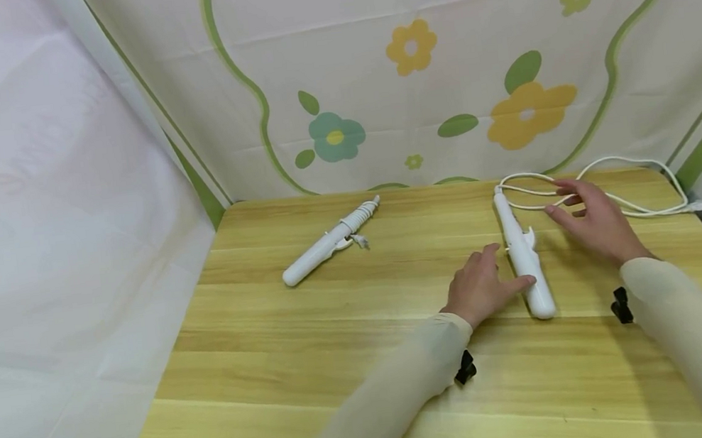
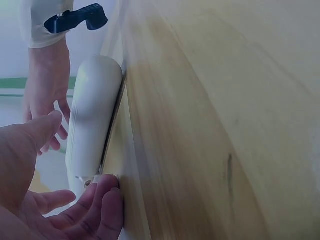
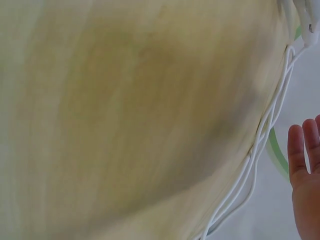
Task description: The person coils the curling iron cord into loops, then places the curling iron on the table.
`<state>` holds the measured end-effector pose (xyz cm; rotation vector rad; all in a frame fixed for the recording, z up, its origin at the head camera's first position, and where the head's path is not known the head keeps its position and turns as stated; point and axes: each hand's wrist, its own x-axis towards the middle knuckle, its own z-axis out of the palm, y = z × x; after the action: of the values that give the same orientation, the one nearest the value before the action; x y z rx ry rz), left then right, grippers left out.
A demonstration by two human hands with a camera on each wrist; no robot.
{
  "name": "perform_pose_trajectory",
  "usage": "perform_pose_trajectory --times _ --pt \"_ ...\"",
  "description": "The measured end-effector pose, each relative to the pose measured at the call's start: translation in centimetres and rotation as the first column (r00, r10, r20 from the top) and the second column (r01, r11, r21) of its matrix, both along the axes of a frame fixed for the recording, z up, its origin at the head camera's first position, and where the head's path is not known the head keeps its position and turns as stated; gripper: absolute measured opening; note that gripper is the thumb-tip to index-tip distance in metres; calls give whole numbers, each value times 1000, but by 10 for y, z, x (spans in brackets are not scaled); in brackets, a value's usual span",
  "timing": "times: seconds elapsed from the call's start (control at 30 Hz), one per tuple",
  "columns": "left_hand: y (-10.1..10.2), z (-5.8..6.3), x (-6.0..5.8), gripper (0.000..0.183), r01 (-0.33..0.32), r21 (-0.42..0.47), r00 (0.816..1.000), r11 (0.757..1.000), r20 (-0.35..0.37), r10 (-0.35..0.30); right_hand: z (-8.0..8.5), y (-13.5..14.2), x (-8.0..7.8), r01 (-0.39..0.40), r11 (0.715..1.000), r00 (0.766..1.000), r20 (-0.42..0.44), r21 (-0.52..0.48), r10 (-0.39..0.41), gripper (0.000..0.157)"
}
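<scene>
A white curling iron point(image 1: 525, 258) with a small lever lies lengthwise on the right part of the table, its rounded thick end towards me. My left hand point(image 1: 477, 287) is at its left side, fingers spread, the thumb reaching over the thick part in the head view. Whether the thumb touches it, I cannot tell. To the right, my right hand point(image 1: 601, 225) is above the loose white cord point(image 1: 652, 214), its fingers loosely bent in the head view. The right wrist view shows the visible fingers point(image 3: 297, 150) apart from the cord.
Another white curling iron point(image 1: 316, 255) lies slantwise on the left, its cord wound around the narrow end. The loose cord's plug point(image 1: 699, 206) is by the right edge of the wooden table point(image 1: 264, 371). A flowered cloth point(image 1: 367, 3) hangs behind.
</scene>
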<state>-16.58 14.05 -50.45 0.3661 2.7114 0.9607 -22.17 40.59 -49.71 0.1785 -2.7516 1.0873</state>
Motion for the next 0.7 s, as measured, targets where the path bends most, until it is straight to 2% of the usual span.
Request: perform_pose_trajectory --times 0.17,0.43,0.53,0.7 --pt "8 0 3 90 -17 -52 1000 998 -13 17 -9 -1 -3 27 999 999 -19 -20 -27 67" --pt "17 -4 5 99 -33 -163 996 986 -92 18 -18 -4 -5 60 998 998 18 -17 -60 73" --pt "20 -5 5 99 -32 -154 995 988 -95 17 -21 -6 -6 60 998 998 29 -21 -59 75" --pt "27 -3 4 95 -35 -97 998 995 -61 29 -22 -11 -8 51 998 998 39 -42 -49 77"
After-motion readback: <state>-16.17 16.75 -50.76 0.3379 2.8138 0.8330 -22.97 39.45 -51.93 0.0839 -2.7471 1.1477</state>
